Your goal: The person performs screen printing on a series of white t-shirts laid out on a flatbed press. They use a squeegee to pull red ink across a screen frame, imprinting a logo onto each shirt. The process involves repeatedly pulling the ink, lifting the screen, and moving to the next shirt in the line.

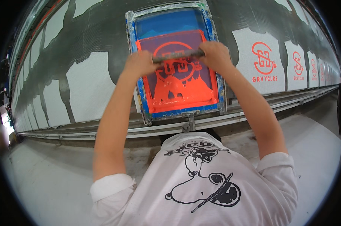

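Observation:
Both hands grip a dark squeegee point(178, 57) lying crosswise over a screen printing frame point(170, 8). My left hand point(141, 63) is closed round its left end, and my right hand point(216, 55) round its right end. Beneath it, the mesh is purple with a round emblem showing in orange-red. Thick orange-red ink point(183, 98) pools in ragged peaks across the lower part of the screen, between the squeegee and me. A blue band point(170, 23) runs along the far end. The squeegee's lower edge is hidden from above.
Right of the frame, white fabric pieces point(279, 60) carry an orange-red emblem, repeating down the long dark table point(230, 19). Unprinted white pieces point(90, 88) lie to the left. A metal rail point(245, 117) runs along the near edge, with a frame bracket point(192, 122) at it.

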A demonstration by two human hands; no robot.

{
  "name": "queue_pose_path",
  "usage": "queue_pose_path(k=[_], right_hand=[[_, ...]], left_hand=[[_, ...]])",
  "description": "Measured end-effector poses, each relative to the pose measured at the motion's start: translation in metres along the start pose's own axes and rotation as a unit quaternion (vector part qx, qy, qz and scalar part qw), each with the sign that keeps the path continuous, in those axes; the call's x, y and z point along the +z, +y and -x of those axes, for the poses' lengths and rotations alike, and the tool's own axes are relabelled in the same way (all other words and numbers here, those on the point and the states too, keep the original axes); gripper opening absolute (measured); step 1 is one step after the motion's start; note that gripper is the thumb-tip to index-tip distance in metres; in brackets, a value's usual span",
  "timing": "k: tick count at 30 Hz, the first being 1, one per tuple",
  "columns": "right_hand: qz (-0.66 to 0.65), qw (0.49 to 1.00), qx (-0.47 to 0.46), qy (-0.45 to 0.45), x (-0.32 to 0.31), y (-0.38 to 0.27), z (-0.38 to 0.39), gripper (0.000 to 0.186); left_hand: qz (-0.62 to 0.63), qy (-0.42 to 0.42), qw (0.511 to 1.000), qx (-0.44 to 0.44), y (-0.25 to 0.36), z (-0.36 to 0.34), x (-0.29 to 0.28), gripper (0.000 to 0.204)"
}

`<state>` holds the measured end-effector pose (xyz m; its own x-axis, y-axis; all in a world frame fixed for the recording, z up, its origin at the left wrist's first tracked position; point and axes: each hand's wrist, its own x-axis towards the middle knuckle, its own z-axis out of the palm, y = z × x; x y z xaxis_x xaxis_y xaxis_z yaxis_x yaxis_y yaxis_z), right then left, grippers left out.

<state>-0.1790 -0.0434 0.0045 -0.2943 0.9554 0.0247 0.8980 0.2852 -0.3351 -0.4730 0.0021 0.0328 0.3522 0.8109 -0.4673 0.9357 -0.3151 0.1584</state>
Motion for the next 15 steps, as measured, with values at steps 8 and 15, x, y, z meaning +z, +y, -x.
queue_pose_path(k=[8,15], right_hand=[[0.069,0.996,0.056,0.004,0.019,0.018,-0.094,0.042],[0.077,0.996,0.027,0.038,0.026,0.016,-0.067,0.040]], left_hand=[[-0.035,0.035,0.999,-0.011,-0.033,-0.087,-0.020,0.059],[-0.015,0.043,0.998,-0.031,-0.017,-0.057,-0.010,0.053]])
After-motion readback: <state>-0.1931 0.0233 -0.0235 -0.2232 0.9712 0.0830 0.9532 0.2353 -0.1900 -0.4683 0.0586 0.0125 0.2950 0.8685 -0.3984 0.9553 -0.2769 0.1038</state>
